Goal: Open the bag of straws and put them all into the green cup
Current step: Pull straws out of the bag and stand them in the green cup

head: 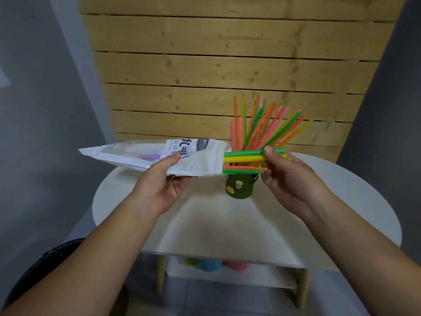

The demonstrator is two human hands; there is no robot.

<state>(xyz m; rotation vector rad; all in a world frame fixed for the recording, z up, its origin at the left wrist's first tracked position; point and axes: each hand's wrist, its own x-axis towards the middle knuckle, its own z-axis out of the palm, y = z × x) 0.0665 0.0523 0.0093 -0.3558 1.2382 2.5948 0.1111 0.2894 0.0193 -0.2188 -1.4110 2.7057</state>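
White table [205, 224], plank wall [205, 65] — coloured cups [209, 264] below

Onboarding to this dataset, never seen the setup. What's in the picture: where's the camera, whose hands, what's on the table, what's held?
No robot here: a person works with bare hands, and the one picture comes from a wide-angle camera worn on their head, looking forward and down. The left hand holds a white printed bag sideways above a round white table. The right hand pinches a bundle of green, yellow and orange straws sticking out of the bag's open end. A purple straw shows through the bag. On the table stands a green cup with many coloured straws already in it. Behind is a wooden slat wall.
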